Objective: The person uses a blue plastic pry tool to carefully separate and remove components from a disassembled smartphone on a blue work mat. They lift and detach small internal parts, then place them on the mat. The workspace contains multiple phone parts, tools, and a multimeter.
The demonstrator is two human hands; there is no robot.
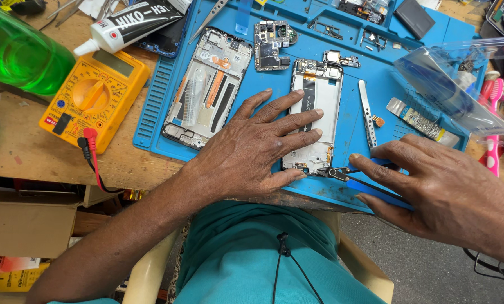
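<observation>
Left hand [252,149] lies flat, its grip spread wide across the glossy rectangular phone frame [314,115]; right hand [432,188] grip closes narrowly on blue-handled cutters [364,183] over the ribbed rubber mat [156,101].

Matt blue rubbery mat [156,95], worn wooden bench [27,146], glossy yellow plastic multimeter [94,98], shiny metal phone frame [328,90]

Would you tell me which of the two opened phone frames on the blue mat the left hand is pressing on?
The right-hand frame: the left hand lies across it, while the other frame lies untouched.
</observation>
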